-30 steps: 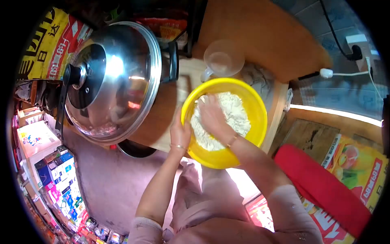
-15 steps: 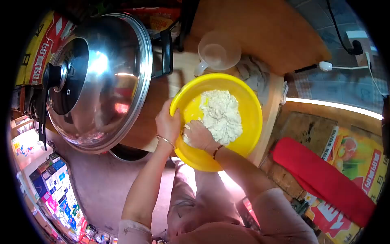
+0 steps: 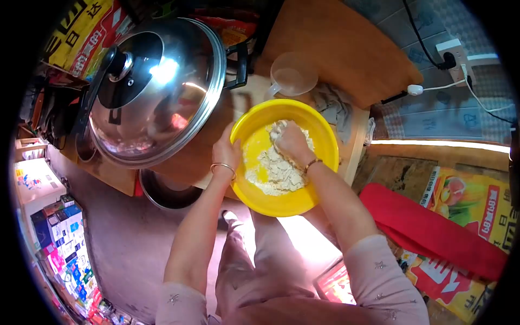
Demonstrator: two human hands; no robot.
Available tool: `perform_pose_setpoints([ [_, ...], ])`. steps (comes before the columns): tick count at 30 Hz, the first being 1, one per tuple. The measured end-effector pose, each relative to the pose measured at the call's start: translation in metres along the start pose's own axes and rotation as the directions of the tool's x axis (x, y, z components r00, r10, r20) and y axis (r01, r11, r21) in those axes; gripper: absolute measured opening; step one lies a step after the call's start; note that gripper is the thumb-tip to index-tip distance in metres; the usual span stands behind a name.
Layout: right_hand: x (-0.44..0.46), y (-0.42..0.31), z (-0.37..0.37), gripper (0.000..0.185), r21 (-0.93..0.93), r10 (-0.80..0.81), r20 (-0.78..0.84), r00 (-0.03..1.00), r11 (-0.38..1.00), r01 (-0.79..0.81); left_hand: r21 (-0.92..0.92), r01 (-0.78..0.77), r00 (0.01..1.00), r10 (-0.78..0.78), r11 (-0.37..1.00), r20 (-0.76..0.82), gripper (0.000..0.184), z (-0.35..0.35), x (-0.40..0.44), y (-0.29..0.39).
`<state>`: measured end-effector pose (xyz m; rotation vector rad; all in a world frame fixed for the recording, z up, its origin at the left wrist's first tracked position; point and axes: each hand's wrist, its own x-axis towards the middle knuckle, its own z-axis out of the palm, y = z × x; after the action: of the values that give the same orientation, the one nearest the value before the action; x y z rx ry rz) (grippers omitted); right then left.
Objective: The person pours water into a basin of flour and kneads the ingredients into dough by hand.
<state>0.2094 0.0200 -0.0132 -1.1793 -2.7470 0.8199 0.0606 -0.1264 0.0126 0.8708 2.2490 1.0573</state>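
Observation:
A yellow plastic basin (image 3: pixel 329 157) sits at the near edge of a wooden table. In it lies shaggy white dough (image 3: pixel 279 176), with loose flour and crumbs on the basin's left side. My left hand (image 3: pixel 225 151) grips the basin's left rim, thumb over the edge, a bracelet at the wrist. Inside the basin my right hand (image 3: pixel 292 143) presses into the far part of the dough. Its fingers are curled into the dough and partly hidden.
A large wok with a shiny domed lid (image 3: pixel 184 103) stands on the left. Behind the basin are a clear plastic jug (image 3: pixel 295 76) and a grey cloth (image 3: pixel 337 111). A red cloth-like strip (image 3: pixel 422 227) lies over printed cardboard at right. A power socket (image 3: pixel 454 54) hangs on the wall.
My right hand has moved from the left side of the basin to the far side of the dough. The dough has shifted toward the near side. My left hand keeps the rim.

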Motion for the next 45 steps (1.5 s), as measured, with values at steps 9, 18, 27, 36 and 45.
perform_pose_setpoints([
  [9, -0.053, -0.025, 0.022, 0.026, -0.338, -0.151, 0.166, 0.974, 0.919, 0.200, -0.081, -0.040, 0.999, 0.042, 0.996, 0.014, 0.041, -0.004, -0.011, -0.004],
  [18, 0.013, -0.016, 0.025, 0.020, -0.273, -0.255, 0.592, 0.764, 0.829, 0.487, -0.018, -0.013, 0.994, 0.015, 1.000, 0.111, 0.039, -0.008, -0.012, 0.004],
  [27, 0.010, -0.028, 0.027, 0.028, -0.256, -0.297, 0.327, 0.897, 0.886, 0.386, -0.025, -0.092, 0.996, 0.092, 0.995, 0.017, 0.038, -0.005, -0.016, -0.008],
  [36, -0.097, -0.026, 0.005, 0.020, -0.347, -0.369, 0.391, 0.844, 0.790, 0.506, -0.046, -0.021, 1.000, 0.021, 0.999, -0.010, 0.035, -0.004, -0.012, -0.012],
  [45, -0.027, -0.035, 0.026, 0.027, -0.329, -0.116, 0.533, 0.838, 0.884, 0.331, 0.006, 0.024, 0.995, -0.025, 1.000, 0.094, 0.035, -0.013, -0.013, 0.006],
])
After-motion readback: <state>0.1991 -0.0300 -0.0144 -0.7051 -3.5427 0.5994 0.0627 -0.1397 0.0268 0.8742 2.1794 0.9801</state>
